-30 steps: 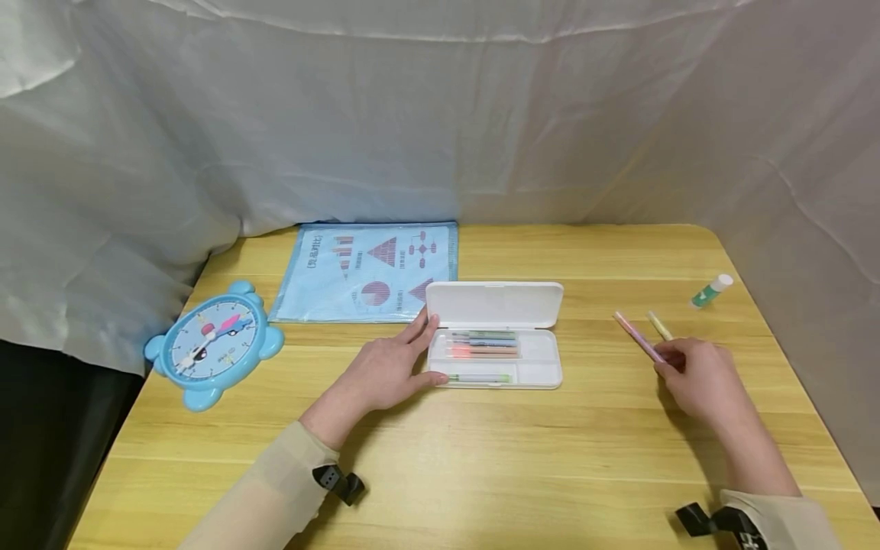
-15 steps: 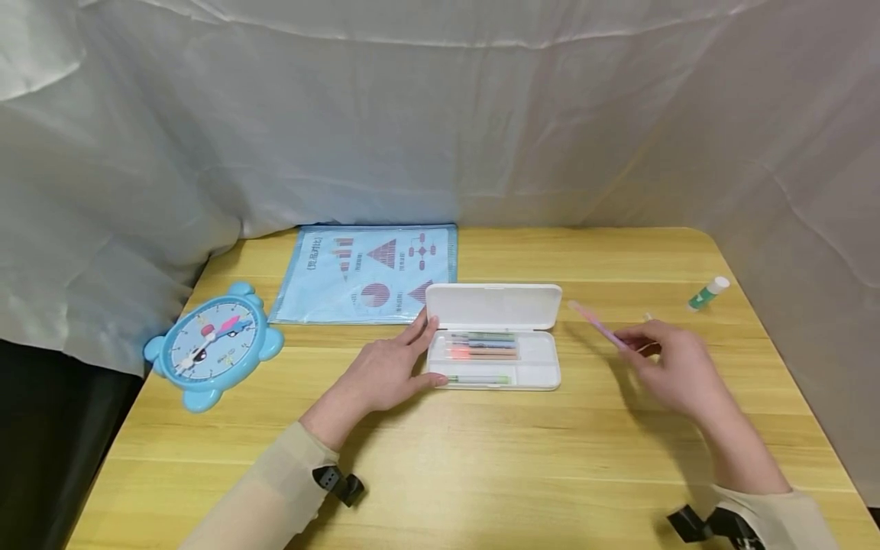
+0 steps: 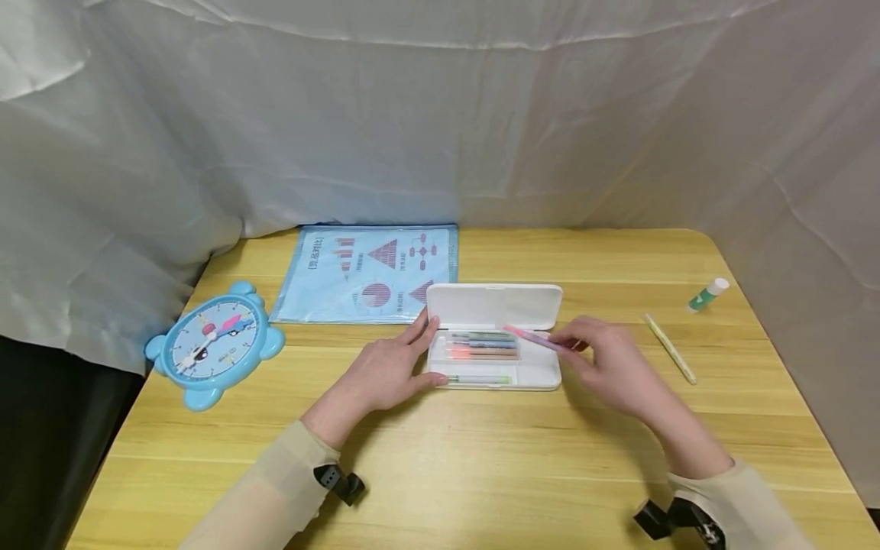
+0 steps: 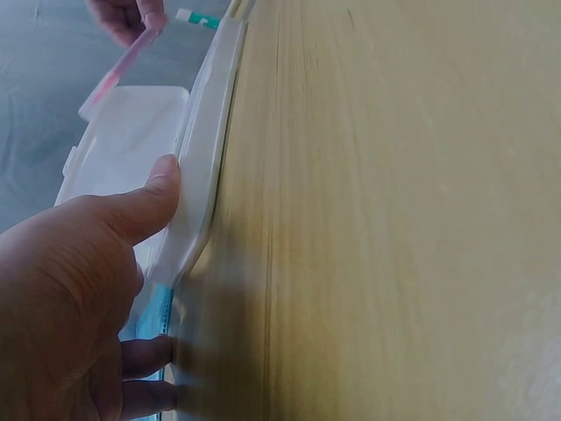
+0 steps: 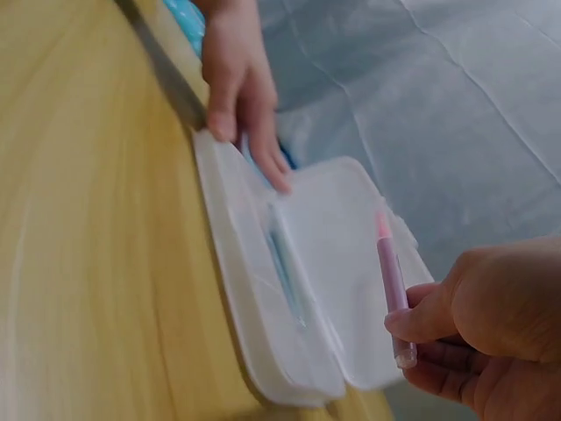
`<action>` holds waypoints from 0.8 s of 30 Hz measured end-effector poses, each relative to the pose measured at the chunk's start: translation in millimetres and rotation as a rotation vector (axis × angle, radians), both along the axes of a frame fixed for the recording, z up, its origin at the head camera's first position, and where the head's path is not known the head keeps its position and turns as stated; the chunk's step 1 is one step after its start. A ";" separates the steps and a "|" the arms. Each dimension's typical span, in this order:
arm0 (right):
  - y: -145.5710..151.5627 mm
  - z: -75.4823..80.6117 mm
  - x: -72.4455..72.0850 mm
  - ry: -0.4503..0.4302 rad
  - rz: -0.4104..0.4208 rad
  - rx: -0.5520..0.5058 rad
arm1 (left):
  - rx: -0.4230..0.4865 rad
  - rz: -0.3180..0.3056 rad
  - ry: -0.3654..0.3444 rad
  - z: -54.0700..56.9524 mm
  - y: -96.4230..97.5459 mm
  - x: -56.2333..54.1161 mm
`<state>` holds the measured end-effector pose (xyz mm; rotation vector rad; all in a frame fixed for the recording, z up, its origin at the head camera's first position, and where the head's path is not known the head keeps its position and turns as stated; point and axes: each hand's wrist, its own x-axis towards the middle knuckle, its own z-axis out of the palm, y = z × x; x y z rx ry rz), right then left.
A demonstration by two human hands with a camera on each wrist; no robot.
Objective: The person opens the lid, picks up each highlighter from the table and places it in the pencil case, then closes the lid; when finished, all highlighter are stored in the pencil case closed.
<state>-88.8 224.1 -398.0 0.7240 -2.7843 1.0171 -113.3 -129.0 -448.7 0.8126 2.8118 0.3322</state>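
Observation:
A white pencil case (image 3: 539, 374) lies with its lid up on the table. Several coloured pens (image 3: 481, 350) fill its back compartment, and a green pen (image 3: 479, 379) lies in the front one. My left hand (image 3: 388, 370) holds the case's left end, thumb at the front corner and fingers at the hinge side. Between thumb and fingers, my right hand (image 3: 612, 363) pinches a pink-purple highlighter pen (image 3: 536, 338) above the case's right part. In the right wrist view the same pen (image 5: 392, 281) points its pink end away from the hand.
A yellow pen (image 3: 670, 349) lies right of my right hand, with a green-and-white glue stick (image 3: 708, 294) beyond it. A blue printed pouch (image 3: 364, 275) lies behind the case. At far left is a blue toy clock (image 3: 215, 344). Grey cloth (image 3: 481, 114) borders the table.
My right hand has lifted the pink-purple pen off the table and carried it left, over the case. The yellow pen is now uncovered. My left hand has stayed put.

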 end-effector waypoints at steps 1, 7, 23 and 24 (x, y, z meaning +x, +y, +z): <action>-4.6 -1.2 -0.7 -0.002 0.020 -0.002 | 0.000 0.000 0.002 -0.1 -0.1 -0.1; -31.3 -12.4 -5.8 -0.008 0.130 0.014 | -0.001 0.003 -0.003 0.7 -0.2 0.0; -72.1 -36.2 -4.2 -0.039 0.196 0.128 | -0.012 0.012 -0.010 1.9 1.3 -0.3; -73.2 -37.4 -3.9 -0.034 0.192 0.134 | -0.010 0.013 -0.011 2.2 1.1 -0.2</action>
